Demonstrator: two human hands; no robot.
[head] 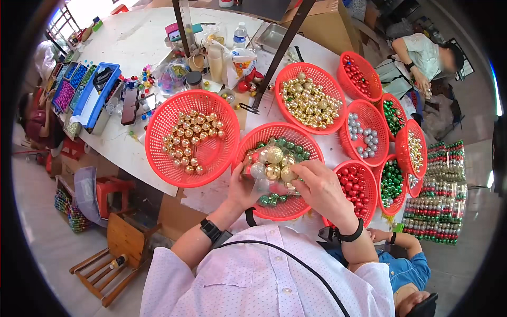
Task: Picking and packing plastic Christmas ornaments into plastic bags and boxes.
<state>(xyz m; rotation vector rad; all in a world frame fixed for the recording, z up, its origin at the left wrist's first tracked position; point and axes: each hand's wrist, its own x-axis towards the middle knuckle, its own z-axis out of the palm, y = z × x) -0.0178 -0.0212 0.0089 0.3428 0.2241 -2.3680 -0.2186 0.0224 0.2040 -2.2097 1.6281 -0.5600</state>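
My left hand grips the left side of a clear plastic package that holds gold, silver and red bauble ornaments. At the package's right side, the fingers of my right hand are on a glittery gold bauble. Both hands are over a red plastic basket with green baubles in it. To the left is a red basket of shiny gold baubles. Behind and to the right, another basket holds many gold baubles.
More red baskets with red, silver and green baubles stand at the right. Dark metal posts rise behind the baskets. Small snips lie near one. Co-workers are at the right; a wooden chair stands lower left.
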